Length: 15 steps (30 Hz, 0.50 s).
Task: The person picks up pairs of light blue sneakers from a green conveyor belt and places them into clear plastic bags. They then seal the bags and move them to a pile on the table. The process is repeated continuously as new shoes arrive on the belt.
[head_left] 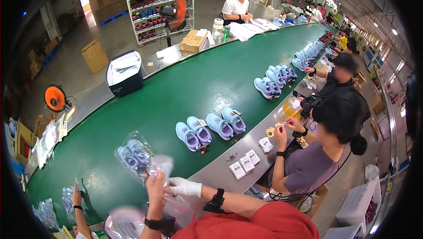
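Both my hands are up in front of me at the near edge of the green belt. My bare left hand [156, 188] is closed on a clear plastic bag [161, 166], which bunches above its fingers. Beside it, my right hand [186, 187], in a white glove, has its fingers closed against the same bag; their tips are partly hidden. Just beyond, a pair of light blue shoes [135, 154] lies on the belt inside a clear bag. Farther right stand two unbagged pairs, a nearer pair [194, 134] and another pair [226, 123], light blue with purple insides.
The green belt [154, 93] curves away to the far right, carrying more shoes [275, 80]. At lower left, a co-worker's hand [77, 197] is beside bagged shoes [68, 201]. To my right, a co-worker [308, 159] handles small tags near label stacks [247, 163]. A dark bin [125, 73] stands across the belt.
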Available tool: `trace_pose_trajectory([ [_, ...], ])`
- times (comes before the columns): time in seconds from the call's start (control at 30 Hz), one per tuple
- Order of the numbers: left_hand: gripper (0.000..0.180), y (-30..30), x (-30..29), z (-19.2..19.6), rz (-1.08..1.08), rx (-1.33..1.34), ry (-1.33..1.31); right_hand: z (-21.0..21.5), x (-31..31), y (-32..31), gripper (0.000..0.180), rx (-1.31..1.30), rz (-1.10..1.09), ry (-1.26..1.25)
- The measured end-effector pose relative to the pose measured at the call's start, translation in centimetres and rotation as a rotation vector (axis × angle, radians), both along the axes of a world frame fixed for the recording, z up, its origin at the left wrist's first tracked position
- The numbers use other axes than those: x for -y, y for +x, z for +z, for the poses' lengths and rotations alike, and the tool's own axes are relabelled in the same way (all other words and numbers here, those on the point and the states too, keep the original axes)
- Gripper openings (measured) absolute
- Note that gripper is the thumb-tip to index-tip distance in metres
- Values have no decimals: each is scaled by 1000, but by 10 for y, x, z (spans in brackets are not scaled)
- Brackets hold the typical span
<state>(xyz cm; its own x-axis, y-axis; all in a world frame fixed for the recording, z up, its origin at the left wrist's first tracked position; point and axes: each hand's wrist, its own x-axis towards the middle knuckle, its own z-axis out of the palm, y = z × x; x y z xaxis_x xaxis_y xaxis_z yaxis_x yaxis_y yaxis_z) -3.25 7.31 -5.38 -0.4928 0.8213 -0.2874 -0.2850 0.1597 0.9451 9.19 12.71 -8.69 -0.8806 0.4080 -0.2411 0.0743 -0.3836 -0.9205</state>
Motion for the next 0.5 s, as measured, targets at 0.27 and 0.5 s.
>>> trace_pose_trajectory([
  [0.27,13,-31,9,42,181,12,239,39,-41,81,18,678,-239,851],
  [0.5,12,9,6,22,162,-156,234,70,2,41,28,136,-361,1597],
])
